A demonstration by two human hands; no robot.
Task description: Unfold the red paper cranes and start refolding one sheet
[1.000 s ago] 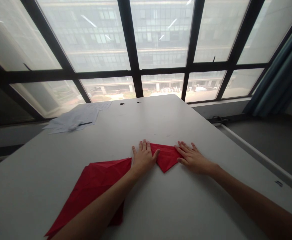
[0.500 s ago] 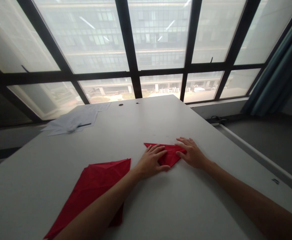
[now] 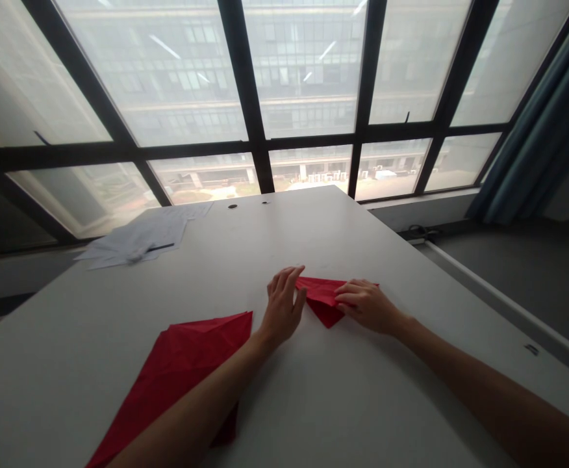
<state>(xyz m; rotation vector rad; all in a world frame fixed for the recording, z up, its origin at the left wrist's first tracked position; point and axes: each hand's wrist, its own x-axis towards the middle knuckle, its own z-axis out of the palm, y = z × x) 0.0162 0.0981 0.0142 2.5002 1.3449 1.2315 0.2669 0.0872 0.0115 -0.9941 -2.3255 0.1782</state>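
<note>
1. The small red piece lies on the white table, between the two hands: thin, matt, creased, with a long, nearly straight far edge and a point facing the person. An upper layer stands slightly raised over a darker, shaded lower flap.
2. The right hand covers its right part, fingers bent and close together on it; whether they pinch it, I cannot tell.
3. The left hand is at its left corner, half open, thumb apart from the fingers, gripping nothing visible.
4. A larger red piece lies partly behind the left forearm.
5. Farther off lie papers.
</note>
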